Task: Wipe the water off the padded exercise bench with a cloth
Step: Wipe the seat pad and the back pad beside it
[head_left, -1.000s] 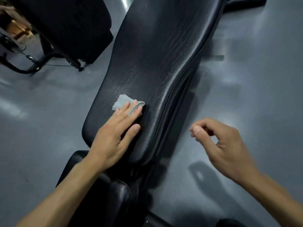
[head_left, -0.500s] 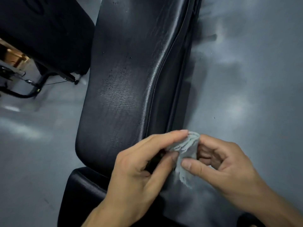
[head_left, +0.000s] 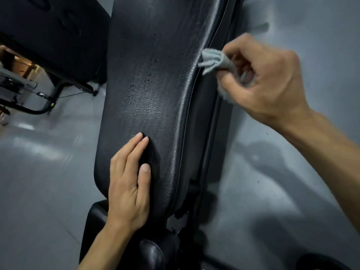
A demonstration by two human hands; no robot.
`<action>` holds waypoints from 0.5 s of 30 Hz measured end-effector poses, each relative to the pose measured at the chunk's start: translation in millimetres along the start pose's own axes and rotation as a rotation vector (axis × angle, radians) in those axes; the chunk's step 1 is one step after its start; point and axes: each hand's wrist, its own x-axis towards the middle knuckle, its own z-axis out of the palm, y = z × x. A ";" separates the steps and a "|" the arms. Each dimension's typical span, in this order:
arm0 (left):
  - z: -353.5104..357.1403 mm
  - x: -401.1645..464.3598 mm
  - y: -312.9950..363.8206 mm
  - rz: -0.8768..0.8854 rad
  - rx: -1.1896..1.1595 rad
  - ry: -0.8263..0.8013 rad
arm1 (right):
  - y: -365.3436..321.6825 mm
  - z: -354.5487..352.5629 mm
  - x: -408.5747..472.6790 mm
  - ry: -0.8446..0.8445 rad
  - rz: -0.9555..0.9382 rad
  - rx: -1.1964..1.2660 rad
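A small grey cloth (head_left: pixel 215 60), bunched in the curled fingers of the right hand (head_left: pixel 263 80), meets the right edge of the black padded bench (head_left: pixel 155 55) at its seam, roughly level with the upper part of the pad. Dark water beads (head_left: pixel 136 88) dot the middle of the pad, left of the cloth and apart from it; that wet patch looks unwiped, so the job appears well short of finished. The left hand (head_left: pixel 127 184) lies flat on the pad's near end, fingers straight and together, holding nothing, seemingly steadying the bench. The stretch of pad around that hand shows no clear beads, though the sheen makes it hard to be sure. A grey floor (head_left: pixel 292 172) surrounds the bench; a second black pad (head_left: pixel 48 32) on a frame stands at far left.
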 end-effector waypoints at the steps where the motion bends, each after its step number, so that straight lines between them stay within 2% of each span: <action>1: 0.5 0.1 -0.7 0.001 0.003 0.004 | 0.9 7.7 2.8 0.054 0.006 -0.041; 3: 2.4 -0.6 -1.9 0.010 0.006 0.011 | -2.3 27.2 -3.4 0.071 0.057 -0.040; 8: 4.3 0.0 -2.7 0.025 0.022 0.024 | -30.6 60.7 -58.5 -0.056 0.168 0.277; 13: 5.0 -0.1 -1.3 0.022 0.028 0.029 | -58.1 57.0 -133.8 -0.218 0.107 0.432; 15: 5.3 0.2 -1.9 0.025 0.028 0.035 | -58.6 59.3 -132.5 -0.216 0.092 0.436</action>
